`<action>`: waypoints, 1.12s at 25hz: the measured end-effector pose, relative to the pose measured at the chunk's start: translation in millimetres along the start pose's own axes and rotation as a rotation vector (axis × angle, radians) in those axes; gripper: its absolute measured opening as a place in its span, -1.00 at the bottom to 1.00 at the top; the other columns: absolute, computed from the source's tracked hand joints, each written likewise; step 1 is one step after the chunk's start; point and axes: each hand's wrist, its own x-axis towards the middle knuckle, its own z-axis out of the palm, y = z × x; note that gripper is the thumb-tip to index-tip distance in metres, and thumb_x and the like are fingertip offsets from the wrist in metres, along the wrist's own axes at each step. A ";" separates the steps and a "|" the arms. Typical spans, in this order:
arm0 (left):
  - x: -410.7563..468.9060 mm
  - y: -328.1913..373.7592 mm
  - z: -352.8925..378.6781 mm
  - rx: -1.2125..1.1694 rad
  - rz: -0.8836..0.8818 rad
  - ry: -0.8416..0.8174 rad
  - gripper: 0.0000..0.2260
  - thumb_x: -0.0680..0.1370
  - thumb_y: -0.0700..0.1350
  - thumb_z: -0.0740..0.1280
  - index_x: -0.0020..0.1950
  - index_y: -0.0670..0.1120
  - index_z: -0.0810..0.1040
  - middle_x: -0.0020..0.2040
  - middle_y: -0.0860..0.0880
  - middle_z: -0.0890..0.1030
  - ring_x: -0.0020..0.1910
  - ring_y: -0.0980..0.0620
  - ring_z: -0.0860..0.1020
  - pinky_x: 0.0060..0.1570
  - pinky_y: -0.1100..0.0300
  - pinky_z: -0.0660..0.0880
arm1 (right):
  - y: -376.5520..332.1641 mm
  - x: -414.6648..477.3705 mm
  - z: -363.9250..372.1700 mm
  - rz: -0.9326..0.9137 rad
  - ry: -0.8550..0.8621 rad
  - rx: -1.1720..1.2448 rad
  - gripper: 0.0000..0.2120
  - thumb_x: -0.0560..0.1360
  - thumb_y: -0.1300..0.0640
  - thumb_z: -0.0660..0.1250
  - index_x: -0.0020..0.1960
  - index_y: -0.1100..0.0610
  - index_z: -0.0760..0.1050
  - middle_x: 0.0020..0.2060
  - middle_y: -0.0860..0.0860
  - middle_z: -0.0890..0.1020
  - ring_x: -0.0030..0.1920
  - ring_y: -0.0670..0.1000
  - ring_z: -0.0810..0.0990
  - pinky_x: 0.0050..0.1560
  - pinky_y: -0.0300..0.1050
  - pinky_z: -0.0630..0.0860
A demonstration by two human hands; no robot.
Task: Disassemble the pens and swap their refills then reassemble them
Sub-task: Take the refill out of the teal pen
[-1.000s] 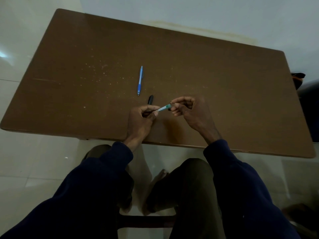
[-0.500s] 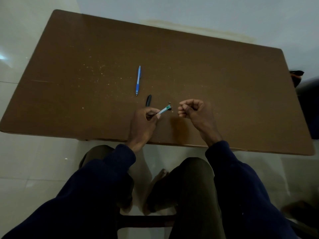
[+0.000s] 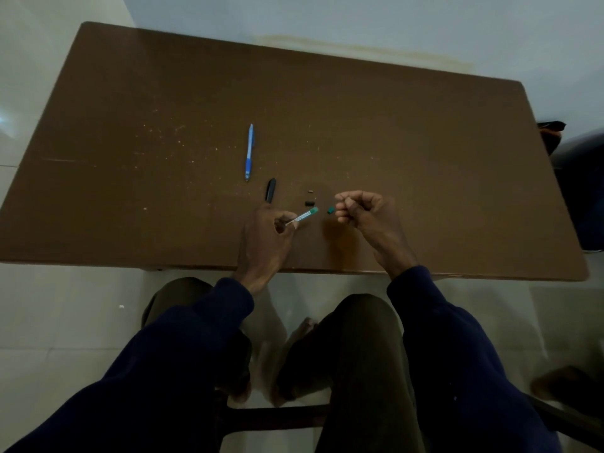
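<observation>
My left hand [image 3: 266, 232] grips a clear pen barrel [image 3: 302, 217] with a green end that points right and up. My right hand [image 3: 362, 212] is curled a short way to the right, and a small green end piece [image 3: 330, 209] sits at its fingertips. Whether the piece lies on the table or is pinched is hard to tell. Two tiny dark parts [image 3: 309, 203] lie on the brown table [image 3: 425, 158] between my hands. A black pen cap [image 3: 270, 190] lies just beyond my left hand. A blue pen [image 3: 249, 152] lies further back, whole.
The table's near edge [image 3: 327, 271] runs just behind my wrists, with my knees below it. A dark object [image 3: 552, 132] sits past the table's right edge. Pale specks dot the left of the tabletop.
My hands have drawn apart. The green end piece has come off the barrel and is now at my right fingertips. Two small dark parts now lie on the table.
</observation>
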 end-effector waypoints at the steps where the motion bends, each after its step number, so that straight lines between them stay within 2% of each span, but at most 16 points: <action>1: -0.3 -0.4 0.4 0.007 -0.002 0.004 -0.84 0.57 -0.11 0.45 0.14 -0.08 0.69 0.07 -0.05 0.63 -0.03 0.10 0.60 -0.24 0.46 0.45 | -0.5 -0.2 -0.1 0.006 -0.001 0.013 -0.82 0.66 0.30 0.25 0.15 0.26 0.62 -0.07 0.16 0.69 -0.13 -0.02 0.66 -0.06 -0.22 0.65; 6: -1.8 -2.7 5.4 0.018 0.010 -0.021 -0.80 0.58 -0.10 0.44 0.18 -0.09 0.67 0.09 -0.01 0.60 -0.06 0.17 0.55 -0.17 0.53 0.45 | -1.3 -1.6 0.4 0.021 -0.028 0.078 -0.85 0.64 0.29 0.30 0.16 0.31 0.58 -0.05 0.23 0.71 -0.14 0.02 0.70 -0.05 -0.17 0.67; 9: -2.1 -1.7 8.0 0.027 0.030 -0.037 -0.81 0.58 -0.11 0.44 0.17 -0.08 0.68 0.08 -0.01 0.63 -0.04 0.17 0.56 -0.17 0.47 0.46 | -0.4 -2.7 1.4 0.044 -0.014 0.115 -0.87 0.62 0.27 0.34 0.13 0.30 0.58 -0.06 0.23 0.73 -0.13 0.05 0.72 -0.05 -0.14 0.69; 11: -3.1 -1.1 8.6 0.035 0.054 -0.021 -0.84 0.56 -0.14 0.46 0.13 -0.08 0.69 0.01 0.02 0.65 -0.09 0.19 0.55 -0.19 0.46 0.44 | 2.2 -2.6 1.2 0.050 0.003 0.136 -0.84 0.61 0.26 0.36 0.14 0.33 0.58 -0.06 0.23 0.73 -0.08 0.10 0.74 -0.02 -0.10 0.69; 14: -3.3 -2.6 9.7 0.048 0.040 0.001 -0.87 0.53 -0.16 0.48 0.07 -0.09 0.69 -0.05 0.10 0.54 -0.19 0.25 0.51 -0.22 0.54 0.43 | 5.1 -3.4 1.5 0.052 0.010 0.132 -0.85 0.60 0.24 0.39 0.12 0.30 0.60 -0.03 0.21 0.73 0.00 0.14 0.74 0.06 -0.04 0.68; 17: -2.5 -3.7 13.4 0.050 0.025 0.002 -0.88 0.52 -0.16 0.50 0.04 -0.10 0.68 -0.06 0.09 0.53 -0.21 0.24 0.51 -0.21 0.58 0.41 | 6.2 -4.7 4.2 0.044 0.045 0.059 -0.90 0.56 0.20 0.44 0.07 0.19 0.64 -0.02 0.10 0.73 0.01 0.05 0.73 -0.06 -0.19 0.68; 20: -2.5 -2.0 17.7 0.047 0.029 0.014 -0.89 0.51 -0.16 0.51 0.02 -0.11 0.68 -0.05 0.00 0.60 -0.21 0.20 0.52 -0.26 0.48 0.42 | 6.8 -2.7 6.2 0.022 0.092 -0.001 -0.92 0.56 0.18 0.45 0.05 0.13 0.65 0.00 0.04 0.71 -0.02 -0.03 0.70 -0.18 -0.31 0.61; 24: -1.6 -0.5 19.5 0.018 -0.005 -0.003 -0.84 0.50 -0.12 0.52 0.03 -0.11 0.64 0.00 -0.05 0.61 -0.06 0.05 0.58 -0.08 0.24 0.53 | 7.1 0.3 8.7 -0.001 0.082 0.019 -0.94 0.54 0.20 0.46 0.01 0.10 0.66 -0.05 0.03 0.72 -0.09 -0.08 0.69 -0.16 -0.27 0.62; 28: 7.4 -2.1 5.0 -0.059 -0.023 0.118 -0.86 0.53 -0.09 0.49 0.05 -0.08 0.62 0.01 -0.04 0.61 -0.09 0.08 0.59 -0.13 0.26 0.57 | 11.2 4.6 10.0 -0.016 0.059 0.065 -0.86 0.53 0.22 0.48 0.08 0.16 0.66 -0.03 0.09 0.73 -0.10 -0.06 0.70 -0.16 -0.27 0.61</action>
